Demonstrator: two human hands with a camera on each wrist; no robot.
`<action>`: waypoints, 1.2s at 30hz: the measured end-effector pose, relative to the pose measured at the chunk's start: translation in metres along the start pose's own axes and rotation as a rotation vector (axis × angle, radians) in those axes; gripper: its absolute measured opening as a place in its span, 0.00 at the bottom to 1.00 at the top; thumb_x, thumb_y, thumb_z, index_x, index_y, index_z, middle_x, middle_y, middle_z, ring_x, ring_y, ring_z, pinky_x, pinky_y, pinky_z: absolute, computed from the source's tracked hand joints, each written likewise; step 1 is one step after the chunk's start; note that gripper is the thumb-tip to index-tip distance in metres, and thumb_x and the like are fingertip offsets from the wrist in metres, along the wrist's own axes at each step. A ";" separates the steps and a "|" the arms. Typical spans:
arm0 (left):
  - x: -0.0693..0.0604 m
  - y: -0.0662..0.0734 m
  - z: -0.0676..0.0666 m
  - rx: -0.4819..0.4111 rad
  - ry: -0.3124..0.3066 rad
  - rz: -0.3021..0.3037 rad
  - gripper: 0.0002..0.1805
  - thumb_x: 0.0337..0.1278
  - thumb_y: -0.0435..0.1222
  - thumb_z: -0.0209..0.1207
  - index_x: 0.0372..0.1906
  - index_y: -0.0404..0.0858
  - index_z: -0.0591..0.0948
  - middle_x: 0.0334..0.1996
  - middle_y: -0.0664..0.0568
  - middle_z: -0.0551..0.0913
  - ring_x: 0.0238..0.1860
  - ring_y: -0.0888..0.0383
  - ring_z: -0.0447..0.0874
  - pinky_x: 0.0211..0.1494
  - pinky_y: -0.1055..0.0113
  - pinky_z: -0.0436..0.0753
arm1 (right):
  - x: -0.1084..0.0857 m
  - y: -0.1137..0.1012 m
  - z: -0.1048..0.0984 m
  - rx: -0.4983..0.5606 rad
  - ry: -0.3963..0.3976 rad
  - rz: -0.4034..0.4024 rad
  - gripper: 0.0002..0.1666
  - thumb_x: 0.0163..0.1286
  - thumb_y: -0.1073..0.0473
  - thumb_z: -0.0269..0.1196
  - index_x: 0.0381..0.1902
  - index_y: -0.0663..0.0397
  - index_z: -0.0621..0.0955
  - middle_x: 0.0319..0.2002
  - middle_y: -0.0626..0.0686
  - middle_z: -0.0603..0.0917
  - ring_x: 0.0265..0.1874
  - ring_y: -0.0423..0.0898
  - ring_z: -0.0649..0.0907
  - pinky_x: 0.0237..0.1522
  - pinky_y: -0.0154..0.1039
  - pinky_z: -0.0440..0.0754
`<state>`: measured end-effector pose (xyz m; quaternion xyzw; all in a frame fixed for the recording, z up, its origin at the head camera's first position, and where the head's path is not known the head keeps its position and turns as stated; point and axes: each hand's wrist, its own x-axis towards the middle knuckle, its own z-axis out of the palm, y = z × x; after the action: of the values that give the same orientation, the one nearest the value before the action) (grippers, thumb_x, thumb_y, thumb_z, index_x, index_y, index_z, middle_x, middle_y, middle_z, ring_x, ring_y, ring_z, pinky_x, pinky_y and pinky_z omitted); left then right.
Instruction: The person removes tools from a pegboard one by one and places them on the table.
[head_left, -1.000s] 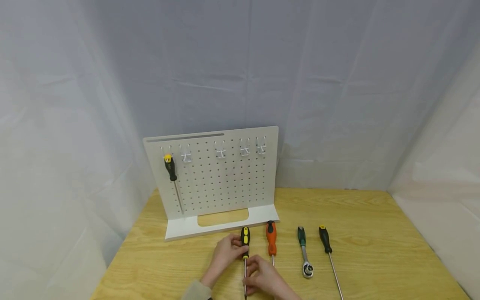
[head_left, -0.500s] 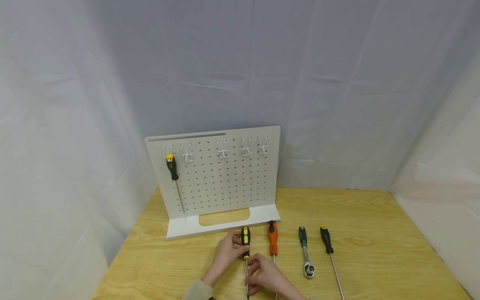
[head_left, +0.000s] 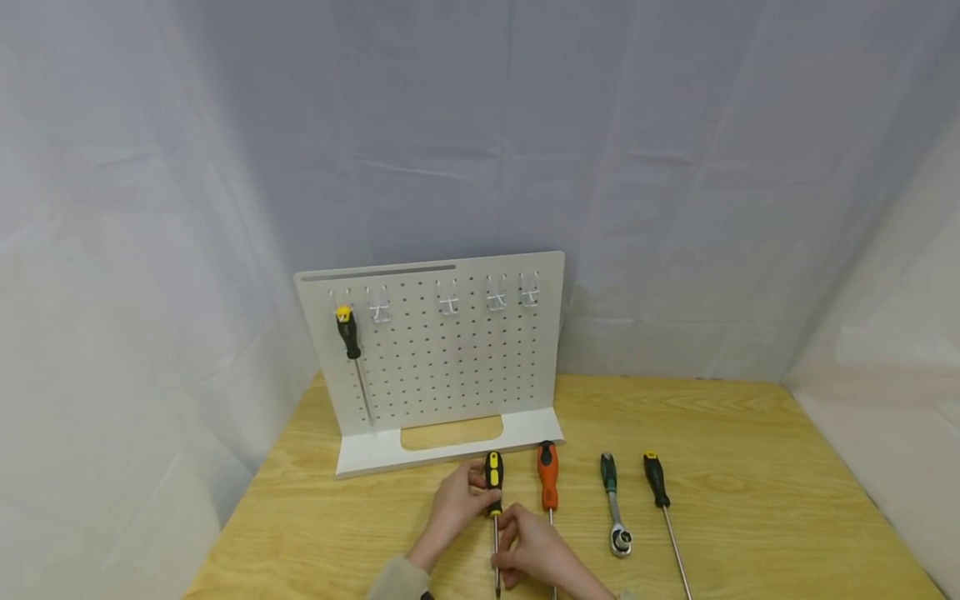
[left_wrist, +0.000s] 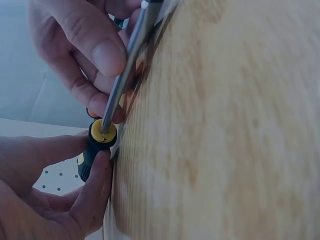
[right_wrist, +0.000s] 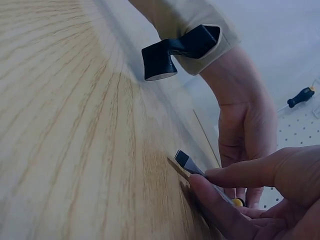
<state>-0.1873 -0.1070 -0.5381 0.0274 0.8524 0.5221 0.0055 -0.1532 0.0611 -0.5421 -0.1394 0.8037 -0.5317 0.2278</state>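
A flat-blade screwdriver (head_left: 493,482) with a black and yellow handle lies lengthwise at the near middle of the table. My left hand (head_left: 454,505) pinches its handle close to the yellow collar, thumb on one side and fingers on the other. Lower down, my right hand (head_left: 531,547) pinches the metal shaft (left_wrist: 125,75) between thumb and fingers. The flat tip (right_wrist: 183,159) sticks out past the right fingertips, just over the wood. Right of it lies an orange screwdriver (head_left: 548,477), its shaft partly behind my right hand.
Behind the hands stands a white pegboard (head_left: 450,358) with several clear hooks (head_left: 497,298). A black screwdriver with a yellow end (head_left: 348,333) hangs at its left. A green-handled ratchet (head_left: 613,504) and another black screwdriver (head_left: 656,479) lie on the right of the wooden table (head_left: 772,500).
The head view has shifted slightly, so the whole scene sits a little further right. Both hands keep their hold on the screwdriver, with hardly any movement over the table.
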 end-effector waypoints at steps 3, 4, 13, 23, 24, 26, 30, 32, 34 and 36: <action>0.001 0.000 0.001 0.021 -0.001 -0.007 0.29 0.52 0.29 0.72 0.59 0.24 0.75 0.34 0.44 0.84 0.33 0.53 0.88 0.29 0.70 0.86 | 0.000 -0.002 0.000 -0.035 -0.002 0.009 0.21 0.59 0.72 0.71 0.46 0.59 0.74 0.25 0.50 0.82 0.16 0.43 0.84 0.17 0.32 0.81; 0.001 0.000 0.001 0.028 0.000 -0.008 0.29 0.52 0.29 0.72 0.59 0.24 0.75 0.34 0.44 0.84 0.33 0.53 0.88 0.29 0.69 0.86 | 0.000 -0.003 0.000 -0.045 -0.003 0.010 0.21 0.59 0.72 0.71 0.46 0.59 0.74 0.25 0.49 0.82 0.16 0.43 0.83 0.17 0.31 0.79; -0.002 0.003 -0.003 0.055 0.015 0.024 0.29 0.53 0.30 0.72 0.58 0.24 0.75 0.36 0.41 0.85 0.36 0.48 0.89 0.32 0.68 0.87 | -0.003 -0.005 -0.002 -0.034 -0.008 0.034 0.19 0.61 0.70 0.71 0.46 0.58 0.74 0.25 0.50 0.82 0.16 0.42 0.83 0.19 0.32 0.79; -0.003 0.002 -0.012 0.046 0.015 0.015 0.26 0.56 0.32 0.70 0.57 0.24 0.77 0.40 0.39 0.85 0.38 0.47 0.88 0.35 0.65 0.89 | -0.002 -0.005 -0.009 -0.001 0.053 -0.045 0.12 0.68 0.67 0.66 0.47 0.60 0.75 0.30 0.49 0.80 0.17 0.45 0.84 0.19 0.35 0.82; -0.002 0.002 -0.014 0.041 0.019 0.017 0.26 0.57 0.32 0.70 0.57 0.24 0.77 0.40 0.39 0.85 0.38 0.47 0.88 0.36 0.65 0.89 | -0.002 -0.007 -0.010 0.000 0.061 -0.057 0.12 0.69 0.67 0.65 0.47 0.61 0.75 0.31 0.49 0.80 0.17 0.46 0.85 0.19 0.36 0.82; -0.001 0.001 -0.017 0.033 0.029 0.020 0.24 0.59 0.33 0.68 0.57 0.25 0.77 0.41 0.39 0.85 0.39 0.47 0.88 0.36 0.65 0.89 | -0.001 -0.009 -0.011 0.007 0.075 -0.073 0.12 0.70 0.66 0.65 0.48 0.61 0.75 0.32 0.50 0.81 0.16 0.47 0.85 0.19 0.37 0.83; 0.001 0.001 -0.026 -0.013 0.060 0.049 0.19 0.63 0.32 0.66 0.55 0.26 0.78 0.43 0.38 0.86 0.41 0.45 0.88 0.36 0.66 0.89 | 0.001 -0.015 -0.013 0.033 0.105 -0.105 0.13 0.70 0.66 0.65 0.49 0.63 0.76 0.33 0.51 0.82 0.15 0.49 0.84 0.17 0.39 0.84; 0.002 0.002 -0.032 -0.025 0.079 0.058 0.17 0.64 0.32 0.65 0.54 0.27 0.80 0.43 0.38 0.86 0.41 0.46 0.88 0.36 0.66 0.89 | 0.003 -0.018 -0.014 0.039 0.120 -0.125 0.14 0.69 0.66 0.65 0.49 0.63 0.76 0.34 0.51 0.82 0.16 0.50 0.84 0.17 0.41 0.85; 0.003 0.004 -0.039 -0.024 0.099 0.060 0.16 0.65 0.33 0.64 0.53 0.28 0.81 0.43 0.38 0.86 0.41 0.47 0.88 0.36 0.68 0.89 | 0.006 -0.022 -0.014 0.047 0.134 -0.138 0.14 0.69 0.65 0.65 0.50 0.63 0.76 0.34 0.52 0.82 0.17 0.51 0.85 0.18 0.44 0.86; 0.004 0.006 -0.046 -0.026 0.118 0.070 0.15 0.67 0.33 0.63 0.53 0.28 0.81 0.44 0.37 0.86 0.42 0.46 0.88 0.37 0.68 0.89 | 0.010 -0.026 -0.015 0.045 0.143 -0.157 0.15 0.70 0.65 0.65 0.52 0.64 0.76 0.35 0.53 0.83 0.19 0.53 0.85 0.19 0.46 0.87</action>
<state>-0.1932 -0.1449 -0.5119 0.0265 0.8429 0.5338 -0.0627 -0.1697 0.0580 -0.5158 -0.1584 0.7925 -0.5743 0.1306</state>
